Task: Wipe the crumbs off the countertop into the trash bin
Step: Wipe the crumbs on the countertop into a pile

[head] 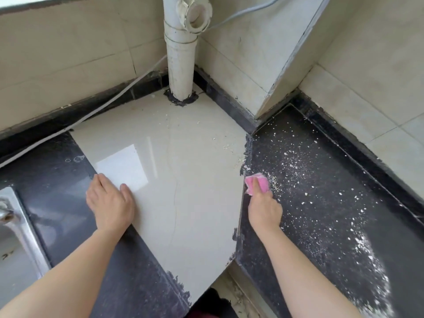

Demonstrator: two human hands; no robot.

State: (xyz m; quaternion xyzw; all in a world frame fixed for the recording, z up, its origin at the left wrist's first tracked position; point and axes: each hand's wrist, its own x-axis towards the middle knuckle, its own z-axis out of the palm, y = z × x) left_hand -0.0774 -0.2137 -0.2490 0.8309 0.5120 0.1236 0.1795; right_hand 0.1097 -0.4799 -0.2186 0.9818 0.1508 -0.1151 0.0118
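Early stage: right hand [265, 210] grips pink cloth [257, 183], pressed on dark countertop [399, 249] by the beige-tile seam. Left hand [110, 203] lies flat, fingers straight, holding nothing. Crumbs [321, 191] still cover most of the slab. Trash bin not in view

crumbs [305, 177] on countertop [332, 237] right, sink [16, 237] left, pipe [181, 65] behind

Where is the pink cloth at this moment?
Head view, right of centre: the pink cloth is gripped by the right hand against the dark countertop, beside its seam with the pale tile.
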